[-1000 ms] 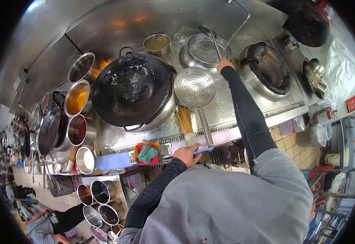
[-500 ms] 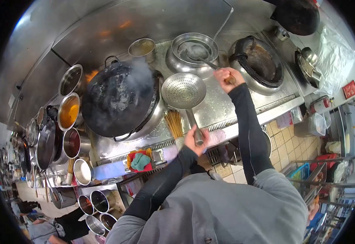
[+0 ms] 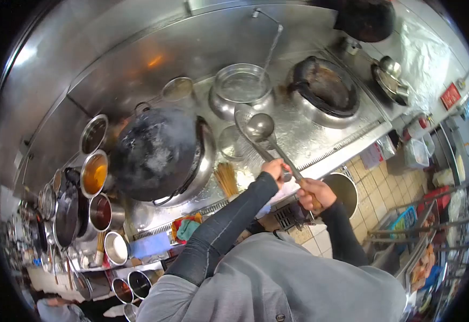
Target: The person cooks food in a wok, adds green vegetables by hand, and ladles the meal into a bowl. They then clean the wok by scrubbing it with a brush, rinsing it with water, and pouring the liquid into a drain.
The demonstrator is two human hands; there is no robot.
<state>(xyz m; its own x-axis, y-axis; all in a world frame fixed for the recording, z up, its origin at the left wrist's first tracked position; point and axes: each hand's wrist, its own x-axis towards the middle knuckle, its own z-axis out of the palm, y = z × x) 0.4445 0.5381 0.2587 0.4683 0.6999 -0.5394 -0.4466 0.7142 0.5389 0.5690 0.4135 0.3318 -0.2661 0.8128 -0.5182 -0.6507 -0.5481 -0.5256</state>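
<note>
My left hand is closed around the handle of a perforated strainer, which is tipped nearly edge-on. In my right hand is the wooden handle end of a metal ladle. The ladle's bowl overlaps the strainer in this view, and both tools reach out over the steel stove top. Just left of them sits a round metal piece, with a bamboo brush below it. A steel pot of water stands beyond the tools, under a thin tap.
Steam rises from a large black wok on the left burner. Another blackened burner ring is at the right. Sauce pots, one with orange liquid, line the left side. Coloured cloths lie at the front edge. A person's sleeve shows lower left.
The ladle has come out of the water pot toward me, beside the strainer. The strainer has turned from flat to tilted. My hands are closer together, and the camera view has shifted.
</note>
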